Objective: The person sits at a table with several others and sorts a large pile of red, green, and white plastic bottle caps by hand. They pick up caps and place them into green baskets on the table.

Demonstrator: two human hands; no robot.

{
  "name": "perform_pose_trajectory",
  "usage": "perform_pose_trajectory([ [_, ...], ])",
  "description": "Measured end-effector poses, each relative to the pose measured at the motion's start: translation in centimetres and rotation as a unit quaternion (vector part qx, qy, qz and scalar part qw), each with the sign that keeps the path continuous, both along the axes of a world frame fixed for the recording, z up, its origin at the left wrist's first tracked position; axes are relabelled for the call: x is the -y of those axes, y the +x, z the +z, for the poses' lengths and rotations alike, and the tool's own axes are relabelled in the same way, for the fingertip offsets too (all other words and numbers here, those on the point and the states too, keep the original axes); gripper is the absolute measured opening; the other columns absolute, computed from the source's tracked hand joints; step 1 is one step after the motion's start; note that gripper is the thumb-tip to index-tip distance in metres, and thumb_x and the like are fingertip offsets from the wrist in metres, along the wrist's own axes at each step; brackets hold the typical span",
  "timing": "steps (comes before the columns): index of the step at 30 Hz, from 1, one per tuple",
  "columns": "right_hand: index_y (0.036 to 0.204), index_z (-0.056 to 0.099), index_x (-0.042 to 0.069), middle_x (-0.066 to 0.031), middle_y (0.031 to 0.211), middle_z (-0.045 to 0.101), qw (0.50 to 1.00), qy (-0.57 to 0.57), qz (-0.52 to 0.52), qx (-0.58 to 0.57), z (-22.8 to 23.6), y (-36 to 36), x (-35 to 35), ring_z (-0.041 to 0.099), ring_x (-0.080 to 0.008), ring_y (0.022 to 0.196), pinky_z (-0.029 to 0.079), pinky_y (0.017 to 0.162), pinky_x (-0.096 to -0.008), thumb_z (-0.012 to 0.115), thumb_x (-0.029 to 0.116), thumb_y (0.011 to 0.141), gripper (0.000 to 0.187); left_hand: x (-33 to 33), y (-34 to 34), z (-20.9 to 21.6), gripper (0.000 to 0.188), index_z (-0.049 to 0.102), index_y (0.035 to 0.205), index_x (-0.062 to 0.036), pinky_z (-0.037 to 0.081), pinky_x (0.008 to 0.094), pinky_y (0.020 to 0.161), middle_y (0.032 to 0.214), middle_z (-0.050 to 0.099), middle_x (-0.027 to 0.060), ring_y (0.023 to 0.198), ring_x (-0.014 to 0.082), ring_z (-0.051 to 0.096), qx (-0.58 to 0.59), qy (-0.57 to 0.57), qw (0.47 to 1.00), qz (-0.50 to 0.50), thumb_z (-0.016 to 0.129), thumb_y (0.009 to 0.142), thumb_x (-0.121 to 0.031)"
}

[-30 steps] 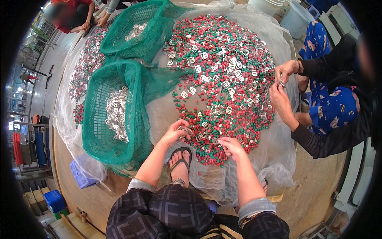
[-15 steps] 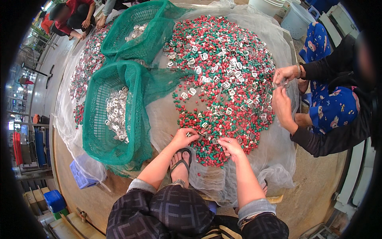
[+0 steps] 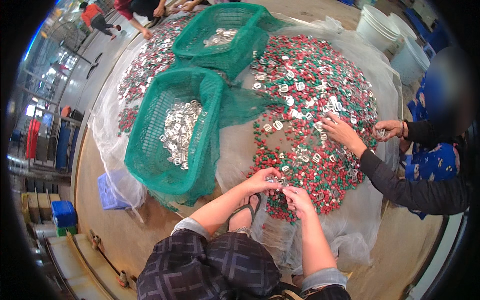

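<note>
Over the near edge of a pile of small red and green pieces (image 3: 327, 192), my two hands meet. My left hand (image 3: 264, 182) is closed around several silvery metal slide buckles (image 3: 272, 179), its fingertips toward the right. Close beside it, my right hand (image 3: 298, 200) is pinched, its fingertips touching or nearly touching the left; what they grip, if anything, is too small to make out. More flat slide buckles (image 3: 332, 104) lie scattered over the pile. To my left, a green netted basket (image 3: 134, 157) holds a heap of similar buckles (image 3: 181, 131).
A second green basket (image 3: 187, 52) with fewer buckles stands behind. White mesh sheeting (image 3: 372, 220) lies under the pile. At the right, a co-worker's hand (image 3: 345, 134) reaches over the pile, the other hand (image 3: 387, 131) holding buckles. White buckets (image 3: 377, 27) stand at the back right.
My hands have come together from being apart over the pile. The co-worker's hands have separated, one reaching onto the pile. The whole view has shifted, moving the baskets rightward in the picture.
</note>
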State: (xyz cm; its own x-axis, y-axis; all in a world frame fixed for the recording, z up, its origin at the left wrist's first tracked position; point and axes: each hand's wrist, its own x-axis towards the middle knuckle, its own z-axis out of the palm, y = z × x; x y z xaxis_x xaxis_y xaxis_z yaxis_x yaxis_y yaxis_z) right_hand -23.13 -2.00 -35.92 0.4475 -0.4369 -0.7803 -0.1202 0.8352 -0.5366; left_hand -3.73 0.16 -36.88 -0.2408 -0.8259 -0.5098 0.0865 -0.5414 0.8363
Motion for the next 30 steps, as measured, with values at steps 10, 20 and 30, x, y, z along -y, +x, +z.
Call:
perform_pose_trajectory([
  [10,0.098,0.06,0.004,0.0036,0.054,0.044,0.996,0.041,-0.04,0.071,1.9,1.2,0.4,0.031,-0.0048,0.041,0.023,0.037,-0.0205,0.055,0.023,0.087,0.022,-1.0,2.6,0.0,0.012,0.057,0.084,-0.0054,0.049,0.0243,0.054,0.077,0.062,0.0036,0.065,0.0126,0.061,-0.07,0.023,0.996,0.04,0.066,0.077,-0.009],
  [20,0.091,0.06,0.004,0.004,0.055,0.041,0.972,-0.008,-0.23,-0.036,-1.6,-3.7,1.2,0.03,-0.0051,0.039,0.022,0.036,-0.0207,0.058,0.023,0.084,0.021,0.8,17.1,10.8,0.035,0.054,0.106,-0.004,0.04,0.0369,0.086,0.099,0.058,0.0118,0.094,0.0232,0.055,0.517,-0.282,0.663,0.463,0.065,0.073,-0.009],
  [30,0.089,0.063,0.005,0.0076,0.053,0.039,0.986,-0.074,-0.113,-0.095,-0.2,-1.4,0.7,0.029,-0.0028,0.039,0.02,0.035,-0.0202,0.061,0.016,0.081,0.013,2.1,2.2,3.7,0.026,0.064,0.088,-0.0082,0.05,0.036,0.062,0.075,0.064,0.0081,0.068,0.0252,0.063,0.478,-0.179,0.86,-0.005,0.071,0.068,-0.023],
])
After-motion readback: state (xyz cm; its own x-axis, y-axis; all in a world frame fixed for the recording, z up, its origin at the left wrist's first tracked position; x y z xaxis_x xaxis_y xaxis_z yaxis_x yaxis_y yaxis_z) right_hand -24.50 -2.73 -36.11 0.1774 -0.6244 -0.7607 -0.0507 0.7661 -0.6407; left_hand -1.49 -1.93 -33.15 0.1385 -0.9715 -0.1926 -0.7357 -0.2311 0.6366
